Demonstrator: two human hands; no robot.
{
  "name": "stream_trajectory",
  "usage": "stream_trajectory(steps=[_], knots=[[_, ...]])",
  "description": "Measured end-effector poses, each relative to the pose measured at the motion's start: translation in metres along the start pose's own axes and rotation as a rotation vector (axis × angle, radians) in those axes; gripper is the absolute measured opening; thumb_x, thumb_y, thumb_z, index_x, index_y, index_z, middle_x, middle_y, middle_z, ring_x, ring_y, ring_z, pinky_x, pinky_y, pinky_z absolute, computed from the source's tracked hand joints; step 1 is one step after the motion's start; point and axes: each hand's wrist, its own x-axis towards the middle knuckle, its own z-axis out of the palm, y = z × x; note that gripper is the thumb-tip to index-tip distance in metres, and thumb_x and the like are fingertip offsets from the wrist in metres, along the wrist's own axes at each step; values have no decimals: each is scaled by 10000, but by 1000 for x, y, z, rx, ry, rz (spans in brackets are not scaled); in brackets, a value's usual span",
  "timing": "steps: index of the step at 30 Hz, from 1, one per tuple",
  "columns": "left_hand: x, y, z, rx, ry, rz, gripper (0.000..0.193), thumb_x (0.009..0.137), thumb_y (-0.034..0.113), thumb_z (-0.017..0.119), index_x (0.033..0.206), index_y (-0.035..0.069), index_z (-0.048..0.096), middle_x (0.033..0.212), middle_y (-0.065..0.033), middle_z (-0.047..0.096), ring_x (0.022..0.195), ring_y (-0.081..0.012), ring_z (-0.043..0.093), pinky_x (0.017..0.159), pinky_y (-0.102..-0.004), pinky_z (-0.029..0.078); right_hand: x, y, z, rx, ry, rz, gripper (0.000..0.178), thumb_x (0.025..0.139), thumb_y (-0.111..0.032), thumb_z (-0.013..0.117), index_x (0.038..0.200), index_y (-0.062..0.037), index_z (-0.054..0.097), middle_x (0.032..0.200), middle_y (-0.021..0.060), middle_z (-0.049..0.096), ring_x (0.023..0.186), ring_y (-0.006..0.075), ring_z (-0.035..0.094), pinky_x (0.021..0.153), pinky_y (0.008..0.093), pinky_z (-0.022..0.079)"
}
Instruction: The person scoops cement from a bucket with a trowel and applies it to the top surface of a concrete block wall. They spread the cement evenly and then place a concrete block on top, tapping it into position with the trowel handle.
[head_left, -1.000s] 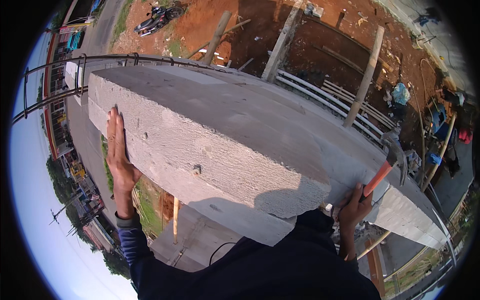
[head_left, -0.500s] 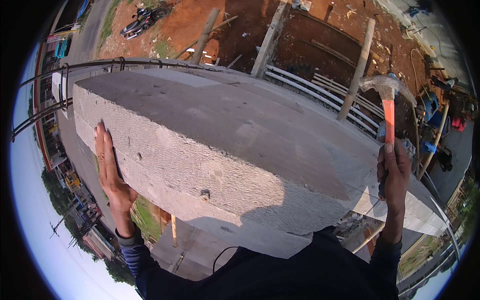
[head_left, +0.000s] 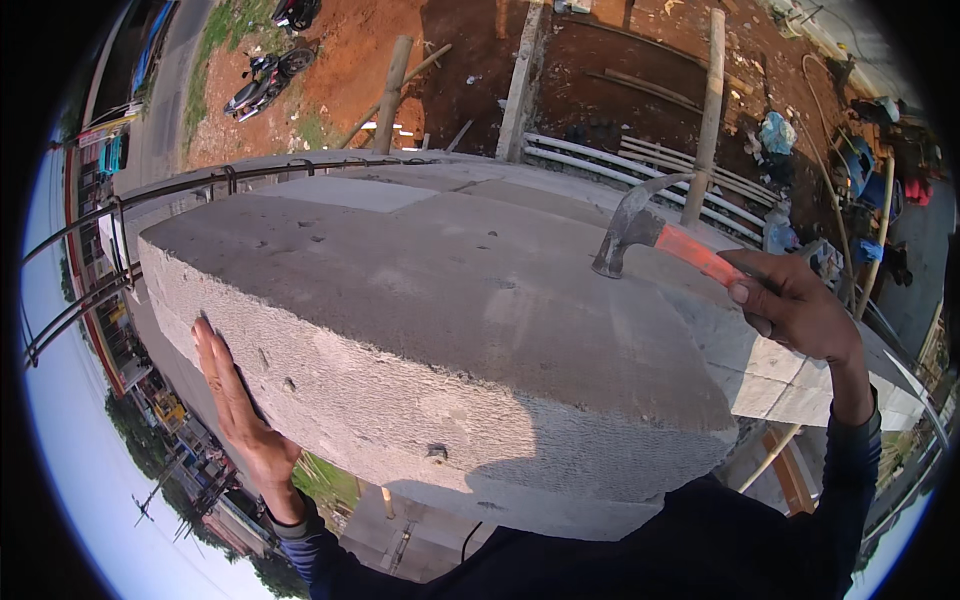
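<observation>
And the right hand (head_left: 805,305) is clamped round the hammer (head_left: 690,250), its head at the top right of the concrete block (head_left: 400,385), contact unclear! Left hand (head_left: 250,430) pressed flat, fingers straight, against the block's near face; motorcycle (head_left: 263,83) parked beyond the block.

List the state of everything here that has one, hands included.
Left hand: open, fingers extended against the block's side.
Right hand: closed around the hammer's handle.
Hammer: held, head over the block's top; contact unclear.
Grey block: pitted, side face partly shaded.
Steel bars: exposed, hooped together.
Nearer motorcycle: parked, riderless.
White pipes: lying side by side.
</observation>
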Motion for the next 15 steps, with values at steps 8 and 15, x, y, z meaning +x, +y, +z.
stream_trajectory(steps=[8, 15], knots=[[2, 5, 0, -35, -6, -15, 1257, 769, 950, 536, 1644, 70, 338, 1698, -226, 292, 1573, -422, 275, 1267, -591, 229, 11, -11, -1, -103, 102, -34, 453, 1076, -296, 614, 1424, -6, 627, 676, -35, 476, 613, 70, 450, 575, 269, 394], [3, 4, 1, 32, -6, 17, 1211, 749, 765, 751, 1646, 67, 333, 1696, -224, 304, 1575, -418, 276, 1271, -577, 239, 10, -12, 5, -166, 72, -3, 445, 1075, -300, 615, 1393, 11, 642, 682, -38, 481, 599, 62, 449, 553, 267, 400]])
